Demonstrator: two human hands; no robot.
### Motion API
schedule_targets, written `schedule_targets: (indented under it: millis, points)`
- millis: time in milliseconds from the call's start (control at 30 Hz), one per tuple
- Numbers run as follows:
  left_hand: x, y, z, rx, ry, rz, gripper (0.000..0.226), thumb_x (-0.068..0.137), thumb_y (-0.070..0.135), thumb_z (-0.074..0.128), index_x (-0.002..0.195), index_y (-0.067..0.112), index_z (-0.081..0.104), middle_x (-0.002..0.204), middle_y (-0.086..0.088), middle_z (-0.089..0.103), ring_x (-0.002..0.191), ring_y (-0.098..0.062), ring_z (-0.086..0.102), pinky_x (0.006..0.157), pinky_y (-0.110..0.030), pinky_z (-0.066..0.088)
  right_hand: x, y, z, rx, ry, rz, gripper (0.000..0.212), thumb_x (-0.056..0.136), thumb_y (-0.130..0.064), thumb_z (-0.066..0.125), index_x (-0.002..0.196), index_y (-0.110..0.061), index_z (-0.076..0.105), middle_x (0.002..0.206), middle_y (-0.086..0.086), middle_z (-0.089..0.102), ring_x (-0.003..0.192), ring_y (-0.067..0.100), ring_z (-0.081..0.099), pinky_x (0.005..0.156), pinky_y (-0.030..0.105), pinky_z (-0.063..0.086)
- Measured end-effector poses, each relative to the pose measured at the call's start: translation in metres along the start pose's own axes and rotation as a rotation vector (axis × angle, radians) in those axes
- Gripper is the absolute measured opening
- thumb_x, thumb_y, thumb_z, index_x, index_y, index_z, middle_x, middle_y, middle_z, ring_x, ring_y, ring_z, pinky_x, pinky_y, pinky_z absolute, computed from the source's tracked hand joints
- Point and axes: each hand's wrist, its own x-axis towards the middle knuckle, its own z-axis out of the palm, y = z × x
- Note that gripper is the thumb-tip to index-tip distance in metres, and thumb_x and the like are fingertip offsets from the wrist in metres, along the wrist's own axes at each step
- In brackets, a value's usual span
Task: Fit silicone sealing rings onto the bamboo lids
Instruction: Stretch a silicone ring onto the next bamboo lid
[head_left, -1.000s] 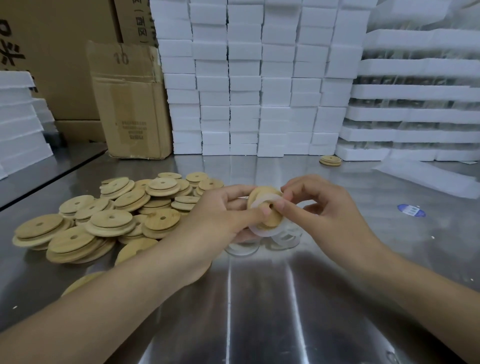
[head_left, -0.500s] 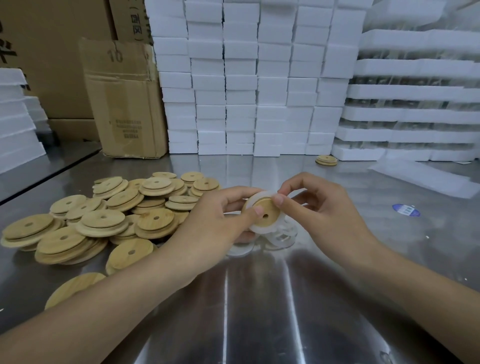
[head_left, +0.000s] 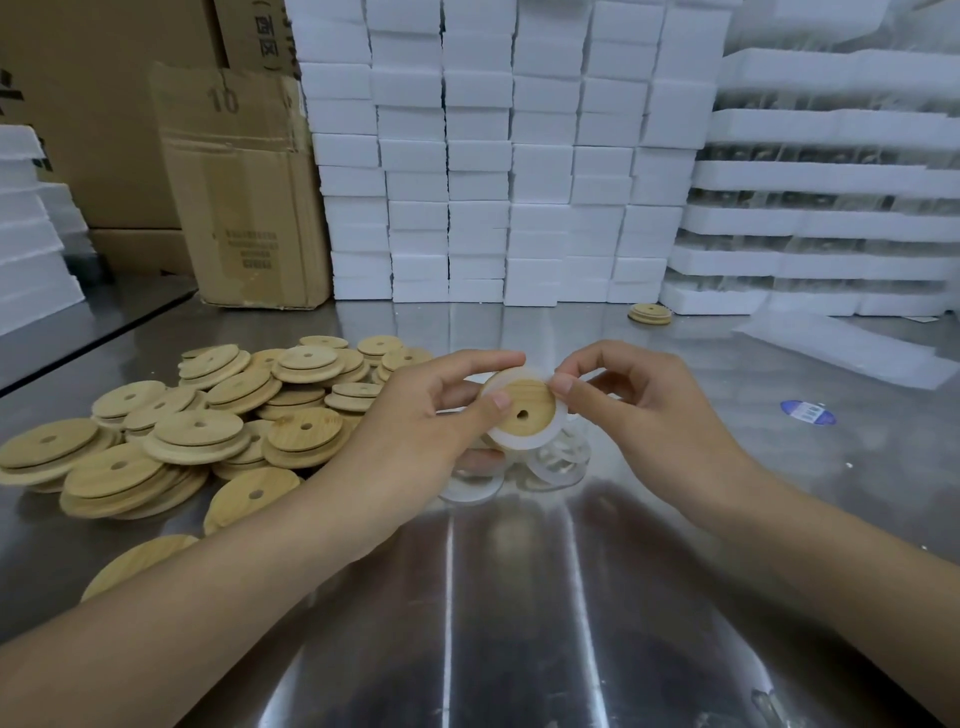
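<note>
Bamboo lid (head_left: 524, 397) held between both hands above the table (head_left: 519, 597): the left hand (head_left: 431, 415), fingers curled, grips it at its 9 o'clock edge, thumb on the face. The right hand (head_left: 644, 410) pinches the white silicone ring (head_left: 519, 444) at the lid's 2 o'clock rim, where the next press seems due. The round face tilts toward the camera, small hole near centre, ring encircling it. Loose rings (head_left: 558, 465) lie just beneath; a heap of bare lids (head_left: 208, 415) spreads toward 9 o'clock.
</note>
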Motion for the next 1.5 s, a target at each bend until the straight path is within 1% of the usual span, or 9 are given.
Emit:
schedule_targets:
  millis: [300, 433, 600, 733, 900, 1033, 1267, 1433, 1500]
  points:
    - [0.0012, 0.0004, -0.0013, -0.034, 0.003, -0.024, 0.032, 0.105, 0.009, 0.065, 0.134, 0.022, 0.071, 0.111, -0.003, 0.083, 0.103, -0.025, 0.081, 0.081, -0.043, 0.068, 0.0034, -0.0006, -0.0032, -0.014, -0.024, 0.082, 0.016, 0.098, -0.026, 0.073, 0.083, -0.024, 0.077, 0.080, -0.014, 0.072, 0.074, 0.006, 0.060, 0.070, 0.017, 0.043]
    - [0.0017, -0.0005, -0.0027, -0.044, 0.006, -0.031, 0.031, 0.105, 0.009, 0.064, 0.133, 0.022, 0.071, 0.111, -0.003, 0.083, 0.104, -0.025, 0.080, 0.081, -0.042, 0.068, 0.0032, -0.0016, -0.0038, -0.016, -0.065, 0.098, 0.017, 0.098, -0.027, 0.073, 0.082, -0.027, 0.078, 0.078, -0.001, 0.074, 0.075, 0.010, 0.060, 0.076, 0.031, 0.044]
    - [0.0027, -0.0016, -0.0025, -0.110, 0.026, -0.054, 0.030, 0.105, 0.010, 0.064, 0.131, 0.022, 0.072, 0.110, -0.005, 0.083, 0.103, -0.025, 0.081, 0.077, -0.038, 0.068, 0.0041, -0.0038, -0.0059, -0.014, -0.072, 0.095, 0.016, 0.096, -0.035, 0.075, 0.083, -0.027, 0.079, 0.081, 0.005, 0.075, 0.078, 0.015, 0.062, 0.077, 0.036, 0.045]
    - [0.0025, -0.0023, -0.0029, -0.136, 0.048, -0.060, 0.029, 0.105, 0.010, 0.064, 0.129, 0.023, 0.073, 0.109, -0.006, 0.083, 0.102, -0.024, 0.081, 0.075, -0.035, 0.068, 0.0010, -0.0018, -0.0038, -0.020, -0.117, 0.091, 0.022, 0.094, -0.041, 0.075, 0.086, -0.021, 0.078, 0.088, 0.019, 0.074, 0.077, 0.020, 0.060, 0.077, 0.039, 0.044]
    - [0.0034, -0.0041, -0.0026, -0.190, 0.114, -0.075, 0.027, 0.106, 0.011, 0.065, 0.129, 0.023, 0.074, 0.111, -0.006, 0.083, 0.102, -0.023, 0.081, 0.077, -0.038, 0.068, 0.0017, -0.0017, -0.0044, 0.022, -0.173, 0.079, 0.023, 0.094, -0.042, 0.073, 0.089, -0.020, 0.078, 0.089, 0.023, 0.072, 0.077, 0.020, 0.058, 0.078, 0.040, 0.042]
    - [0.0038, -0.0042, -0.0028, -0.281, 0.163, -0.088, 0.026, 0.105, 0.011, 0.065, 0.127, 0.021, 0.075, 0.112, -0.008, 0.082, 0.102, -0.024, 0.081, 0.076, -0.042, 0.068, 0.0013, -0.0026, -0.0030, 0.068, -0.207, 0.085, 0.029, 0.086, -0.047, 0.074, 0.088, -0.019, 0.079, 0.075, 0.009, 0.068, 0.074, 0.019, 0.054, 0.076, 0.039, 0.039]
    - [0.0047, -0.0049, -0.0029, -0.241, 0.132, -0.045, 0.026, 0.104, 0.013, 0.066, 0.127, 0.023, 0.075, 0.113, -0.008, 0.082, 0.106, -0.025, 0.080, 0.078, -0.043, 0.068, -0.0002, -0.0036, -0.0039, 0.076, -0.214, 0.099, 0.034, 0.080, -0.048, 0.080, 0.085, -0.014, 0.078, 0.087, 0.031, 0.068, 0.074, 0.022, 0.054, 0.077, 0.040, 0.039]
    - [0.0049, -0.0008, -0.0049, -0.153, 0.093, 0.008, 0.027, 0.104, 0.010, 0.065, 0.128, 0.020, 0.074, 0.113, -0.008, 0.082, 0.105, -0.025, 0.080, 0.077, -0.042, 0.069, -0.0004, 0.0021, -0.0004, 0.141, -0.191, 0.120, 0.026, 0.086, -0.029, 0.083, 0.103, -0.013, 0.072, 0.091, 0.005, 0.075, 0.077, 0.019, 0.071, 0.069, 0.024, 0.053]
    - [0.0040, -0.0011, -0.0028, -0.090, 0.075, 0.036, 0.028, 0.105, 0.009, 0.064, 0.127, 0.022, 0.075, 0.114, -0.005, 0.082, 0.104, -0.023, 0.080, 0.076, -0.038, 0.068, -0.0012, 0.0022, 0.0009, 0.144, -0.230, 0.112, 0.022, 0.089, -0.023, 0.084, 0.109, -0.016, 0.074, 0.098, 0.005, 0.077, 0.081, 0.021, 0.074, 0.073, 0.027, 0.057]
